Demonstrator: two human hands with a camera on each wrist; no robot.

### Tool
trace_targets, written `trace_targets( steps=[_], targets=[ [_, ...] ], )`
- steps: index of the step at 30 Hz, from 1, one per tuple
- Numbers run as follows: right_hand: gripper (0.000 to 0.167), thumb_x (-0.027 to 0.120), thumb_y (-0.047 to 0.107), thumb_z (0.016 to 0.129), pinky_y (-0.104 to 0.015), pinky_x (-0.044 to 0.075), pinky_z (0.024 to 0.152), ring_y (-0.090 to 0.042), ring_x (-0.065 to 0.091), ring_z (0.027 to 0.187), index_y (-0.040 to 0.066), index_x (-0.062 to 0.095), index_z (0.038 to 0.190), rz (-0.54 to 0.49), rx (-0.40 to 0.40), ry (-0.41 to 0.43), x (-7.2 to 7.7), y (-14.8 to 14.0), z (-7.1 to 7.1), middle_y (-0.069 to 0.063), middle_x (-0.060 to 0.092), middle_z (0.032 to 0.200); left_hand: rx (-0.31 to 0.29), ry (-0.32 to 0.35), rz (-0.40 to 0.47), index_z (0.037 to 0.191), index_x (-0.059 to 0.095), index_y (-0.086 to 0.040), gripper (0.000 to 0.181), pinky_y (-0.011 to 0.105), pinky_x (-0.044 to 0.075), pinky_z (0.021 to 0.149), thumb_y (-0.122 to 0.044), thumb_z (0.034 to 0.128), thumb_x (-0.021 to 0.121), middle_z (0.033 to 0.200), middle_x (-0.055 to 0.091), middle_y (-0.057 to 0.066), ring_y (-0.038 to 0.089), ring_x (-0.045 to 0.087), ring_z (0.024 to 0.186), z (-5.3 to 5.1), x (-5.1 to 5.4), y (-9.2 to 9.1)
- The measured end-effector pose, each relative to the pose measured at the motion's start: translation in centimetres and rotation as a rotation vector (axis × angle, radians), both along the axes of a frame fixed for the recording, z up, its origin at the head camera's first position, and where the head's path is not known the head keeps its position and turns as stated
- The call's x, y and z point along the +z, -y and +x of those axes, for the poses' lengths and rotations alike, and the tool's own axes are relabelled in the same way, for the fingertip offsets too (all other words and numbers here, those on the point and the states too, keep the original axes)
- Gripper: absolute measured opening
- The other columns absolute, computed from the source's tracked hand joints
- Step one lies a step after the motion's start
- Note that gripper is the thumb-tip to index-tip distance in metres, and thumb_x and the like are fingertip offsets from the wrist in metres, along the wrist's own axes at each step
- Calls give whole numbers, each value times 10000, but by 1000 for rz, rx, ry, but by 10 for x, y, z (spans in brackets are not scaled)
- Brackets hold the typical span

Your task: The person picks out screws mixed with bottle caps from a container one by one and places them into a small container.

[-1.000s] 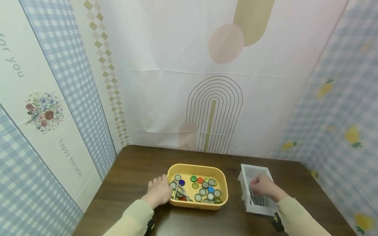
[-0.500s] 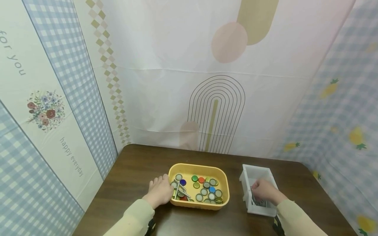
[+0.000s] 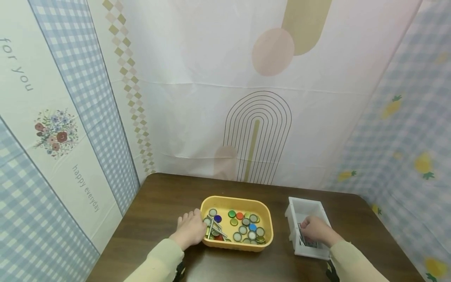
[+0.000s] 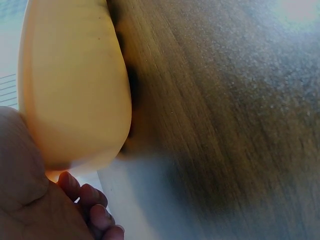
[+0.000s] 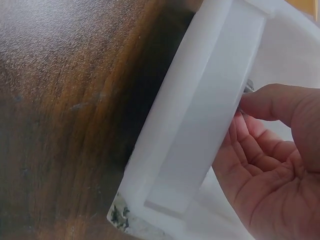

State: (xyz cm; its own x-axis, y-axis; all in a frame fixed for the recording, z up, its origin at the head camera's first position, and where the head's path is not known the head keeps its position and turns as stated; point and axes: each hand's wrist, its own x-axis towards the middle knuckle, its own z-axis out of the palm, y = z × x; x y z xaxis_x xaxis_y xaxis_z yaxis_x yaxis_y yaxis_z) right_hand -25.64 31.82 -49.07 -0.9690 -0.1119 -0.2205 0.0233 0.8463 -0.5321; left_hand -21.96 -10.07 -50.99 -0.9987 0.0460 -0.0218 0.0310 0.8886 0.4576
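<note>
A yellow plastic tray (image 3: 237, 202) stands mid-table, holding several bottle caps (image 3: 242, 230) and, at its left end, a few silver nail-like rods (image 3: 213, 228). My left hand (image 3: 190, 230) grips its left end, and the left wrist view shows the thumb against the tray wall (image 4: 75, 85) with the fingertips curled beyond. To the right is a white plastic bin (image 3: 293, 225). Inside it, my right hand (image 3: 316, 229) pinches a silver nail-like rod (image 5: 249, 86) between thumb and fingers; only its end shows in the right wrist view. More rods lie below, partly hidden by the hand.
The dark wooden table (image 3: 169, 192) carries both containers, with a gap of bare wood between them. A printed white cloth (image 3: 183, 125) hangs behind the table's far edge. Checked cloths hang at the left and right sides.
My right hand has dipped and shifted slightly within the white bin, and a rod now shows at its fingertips. The left hand keeps its place on the yellow tray.
</note>
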Motion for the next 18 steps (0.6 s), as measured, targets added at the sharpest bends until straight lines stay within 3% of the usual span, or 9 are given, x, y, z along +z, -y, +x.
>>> trace_targets(
  steps=[3,8,14,18],
  targets=[
    [76,594,19,779,-346,466,585,-200,547,633,-23,584,841,21,-7,1,3,-3,-1,-75,551,720,1,7,-1,984,475,-41,216,476,308,783,-240,924,535,836,463,82,284,424,829,0,-1,-1],
    [179,594,111,877,-370,496,627,-187,594,699,-41,610,971,13,-43,-47,19,-4,-7,-74,605,796,3,10,7,976,468,-45,207,475,302,779,-235,927,530,832,460,81,285,417,822,0,-1,-1],
    [272,596,193,945,-396,541,682,-205,661,762,-46,588,1074,-139,-58,-137,49,18,-13,-129,648,931,16,13,-1,975,470,-45,214,472,304,785,-248,930,519,831,465,79,284,423,828,-1,-3,-1],
    [277,621,247,945,-383,548,714,-218,673,784,-7,613,1058,-230,-44,-149,58,41,-18,-100,664,918,11,20,0,983,473,-49,208,472,303,780,-243,928,522,831,462,76,279,418,823,-1,-3,-1]
  ],
)
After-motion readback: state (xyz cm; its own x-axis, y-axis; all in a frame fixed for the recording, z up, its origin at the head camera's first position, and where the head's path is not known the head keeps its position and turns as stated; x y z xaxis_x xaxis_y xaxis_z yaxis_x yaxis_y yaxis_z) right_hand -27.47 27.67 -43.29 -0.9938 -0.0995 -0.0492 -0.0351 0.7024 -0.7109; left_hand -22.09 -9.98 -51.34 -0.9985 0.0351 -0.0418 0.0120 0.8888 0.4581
